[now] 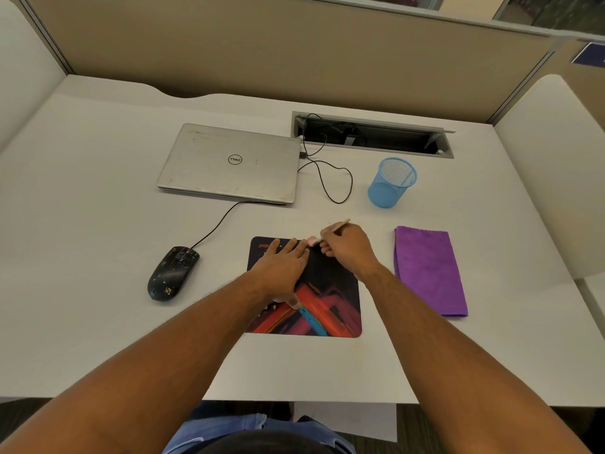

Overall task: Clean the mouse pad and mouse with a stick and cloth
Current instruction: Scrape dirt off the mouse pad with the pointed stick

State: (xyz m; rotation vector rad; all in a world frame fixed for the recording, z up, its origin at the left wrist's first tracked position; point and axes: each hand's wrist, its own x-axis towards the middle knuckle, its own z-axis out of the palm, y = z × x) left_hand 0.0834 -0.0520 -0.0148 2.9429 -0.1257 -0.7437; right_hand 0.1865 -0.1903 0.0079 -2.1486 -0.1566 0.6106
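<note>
Lettering "UNZI" marks the mouse pad (330, 290) under the flat, released left hand (284, 265); right hand (345, 245) pinches the stick (337, 226). Laptop (229, 163) reads "DELL".

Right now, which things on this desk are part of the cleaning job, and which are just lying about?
Part of the job:
- mouse pad, under the left hand
- stick, in the right hand
- purple cloth
- mouse

Lying about:
- closed laptop
- blue mesh cup
- black cable
</note>
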